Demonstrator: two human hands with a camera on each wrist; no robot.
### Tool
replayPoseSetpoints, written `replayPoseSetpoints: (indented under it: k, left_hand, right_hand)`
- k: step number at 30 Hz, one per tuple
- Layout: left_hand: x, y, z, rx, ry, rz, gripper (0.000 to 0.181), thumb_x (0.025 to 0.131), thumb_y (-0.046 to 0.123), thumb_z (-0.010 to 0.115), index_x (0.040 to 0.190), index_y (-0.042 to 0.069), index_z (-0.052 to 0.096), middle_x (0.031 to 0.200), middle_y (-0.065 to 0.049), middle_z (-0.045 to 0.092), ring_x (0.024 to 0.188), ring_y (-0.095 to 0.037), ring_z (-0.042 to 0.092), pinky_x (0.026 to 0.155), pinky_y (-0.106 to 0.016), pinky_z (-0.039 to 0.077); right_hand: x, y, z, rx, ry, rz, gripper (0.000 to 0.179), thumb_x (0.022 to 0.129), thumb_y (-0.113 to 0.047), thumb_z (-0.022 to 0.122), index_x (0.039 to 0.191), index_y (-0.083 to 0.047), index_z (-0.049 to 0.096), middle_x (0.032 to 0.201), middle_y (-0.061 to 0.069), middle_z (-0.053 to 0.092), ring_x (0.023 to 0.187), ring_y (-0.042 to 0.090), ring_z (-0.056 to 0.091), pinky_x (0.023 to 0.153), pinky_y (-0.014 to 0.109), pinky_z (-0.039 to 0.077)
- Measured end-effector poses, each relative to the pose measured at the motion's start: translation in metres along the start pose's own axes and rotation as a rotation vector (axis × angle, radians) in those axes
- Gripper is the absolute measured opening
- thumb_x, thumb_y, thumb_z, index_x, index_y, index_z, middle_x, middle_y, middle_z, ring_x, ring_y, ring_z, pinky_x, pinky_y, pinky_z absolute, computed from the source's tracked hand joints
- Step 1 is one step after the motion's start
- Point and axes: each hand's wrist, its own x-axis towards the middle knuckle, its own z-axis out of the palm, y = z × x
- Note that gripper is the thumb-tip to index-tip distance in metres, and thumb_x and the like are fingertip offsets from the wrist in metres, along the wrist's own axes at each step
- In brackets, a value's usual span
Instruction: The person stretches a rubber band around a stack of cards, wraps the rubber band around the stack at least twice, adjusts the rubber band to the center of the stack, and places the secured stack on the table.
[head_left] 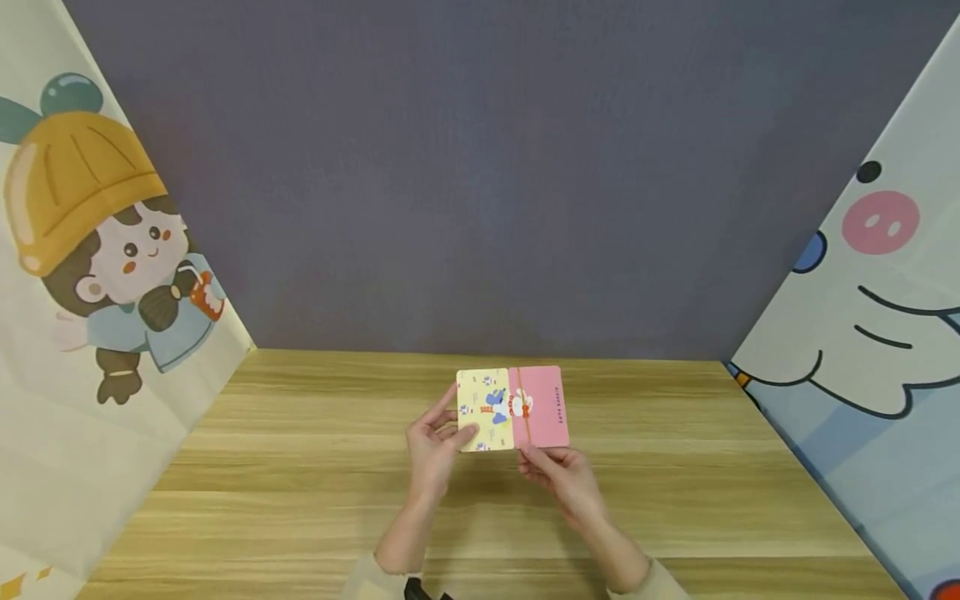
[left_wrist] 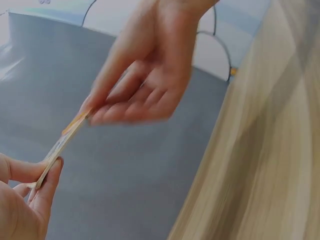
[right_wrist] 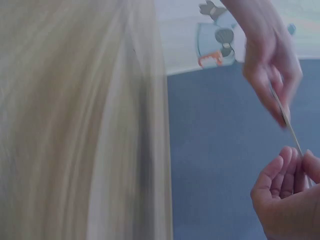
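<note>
A yellow-and-pink booklet (head_left: 513,408) is held up above the desk (head_left: 300,500).
The left hand (head_left: 432,452) has a narrow grip on the outer edge of the yellow half (head_left: 498,429); the right hand (head_left: 567,481), its grip also narrow, pinches the near edge beside an orange band (head_left: 527,429) on the pink half (head_left: 547,429). Behind stands a dark wall (head_left: 480,183).

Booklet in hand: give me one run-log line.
booklet held above table | left hand pinches yellow half | right hand pinches near edge by orange band
</note>
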Motion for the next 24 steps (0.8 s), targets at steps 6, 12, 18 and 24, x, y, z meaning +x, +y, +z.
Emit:
replayPoseSetpoints:
  k: [6, 12, 18, 24]
  left_hand:
    - [-0.001, -0.001, 0.003, -0.01, -0.002, -0.003, 0.059, 0.064, -0.019, 0.063, 0.118, 0.002, 0.054, 0.083, -0.019, 0.06, 0.056, -0.013, 0.058, 0.05, -0.019, 0.051]
    - [-0.001, -0.003, 0.001, -0.01, -0.007, 0.032, 0.059, 0.063, -0.019, 0.063, 0.117, 0.004, 0.057, 0.08, -0.015, 0.061, 0.053, -0.012, 0.056, 0.044, -0.016, 0.047]
    - [0.005, -0.016, -0.003, -0.028, -0.028, 0.077, 0.059, 0.064, -0.018, 0.063, 0.117, 0.007, 0.057, 0.081, -0.013, 0.061, 0.055, -0.012, 0.056, 0.047, -0.017, 0.049]
    - [-0.004, -0.003, 0.003, 0.016, 0.008, 0.009, 0.059, 0.063, -0.019, 0.063, 0.117, 0.003, 0.055, 0.082, -0.018, 0.06, 0.055, -0.012, 0.057, 0.055, -0.024, 0.053]
  right_hand:
    - [0.004, 0.013, -0.002, -0.017, -0.041, -0.031, 0.028, 0.082, -0.02, 0.062, 0.092, 0.006, 0.064, 0.083, 0.014, 0.066, 0.072, 0.018, 0.063, 0.067, 0.031, 0.054]
    - [0.001, 0.01, -0.007, 0.077, -0.028, -0.061, 0.022, 0.082, -0.019, 0.063, 0.091, 0.001, 0.063, 0.082, 0.013, 0.065, 0.071, 0.016, 0.062, 0.064, 0.027, 0.054]
    - [-0.001, 0.0, 0.0, 0.099, 0.07, 0.016, 0.011, 0.08, -0.013, 0.064, 0.085, -0.004, 0.064, 0.077, 0.009, 0.065, 0.068, 0.014, 0.062, 0.067, 0.028, 0.054]
    - [-0.008, -0.018, 0.022, 0.087, 0.186, 0.165, 0.005, 0.081, -0.003, 0.06, 0.077, -0.005, 0.063, 0.073, 0.009, 0.064, 0.064, 0.014, 0.061, 0.068, 0.029, 0.054]
